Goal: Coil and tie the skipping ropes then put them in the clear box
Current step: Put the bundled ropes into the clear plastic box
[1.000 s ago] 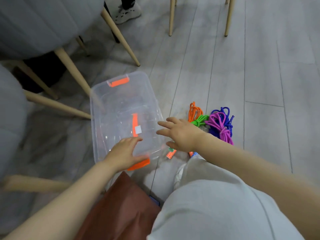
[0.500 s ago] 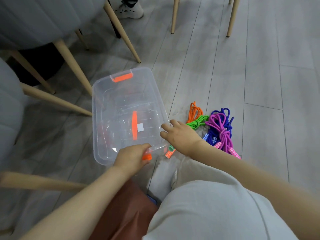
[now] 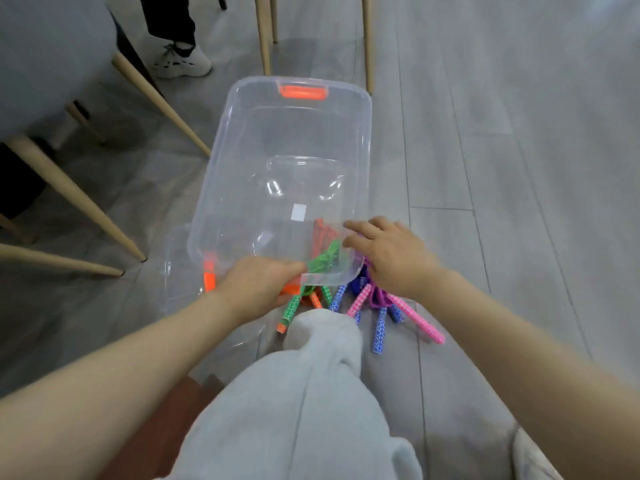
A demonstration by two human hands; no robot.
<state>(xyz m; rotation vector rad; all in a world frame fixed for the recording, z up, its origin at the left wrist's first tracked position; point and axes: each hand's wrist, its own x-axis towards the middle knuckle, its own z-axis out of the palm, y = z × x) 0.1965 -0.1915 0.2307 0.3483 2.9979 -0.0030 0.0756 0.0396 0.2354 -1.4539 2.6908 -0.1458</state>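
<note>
A clear plastic box (image 3: 242,188) with an orange latch (image 3: 303,92) on its far rim is held over a grey plank floor (image 3: 502,168), its near end over a cluster of coiled skipping ropes (image 3: 346,296); whether the box rests on them cannot be told. Green cord (image 3: 325,259) and orange cord (image 3: 320,233) show through the transparent base, and a small white label (image 3: 298,213) sits near its middle. Patterned handles fan out from under the near rim toward the person's knee (image 3: 322,327): green (image 3: 292,306), blue (image 3: 380,329) and pink (image 3: 419,317), with purple cord (image 3: 377,297) among them.

The floor to the right of the box lies open to the frame edge. To the left, wooden chair legs (image 3: 69,192) slant close to the box's left wall, and two more legs (image 3: 263,32) stand just beyond its far rim. A bystander's white shoe (image 3: 181,62) stands past the far left corner. A second clear piece, apparently a lid (image 3: 180,271) with an orange clip (image 3: 209,277), lies under the box's near left corner.

The left hand (image 3: 256,289) grips the near rim, fingers curled round the edge. The right hand (image 3: 388,258) lies at the near right corner, fingers extended against the side wall, above the purple cord.
</note>
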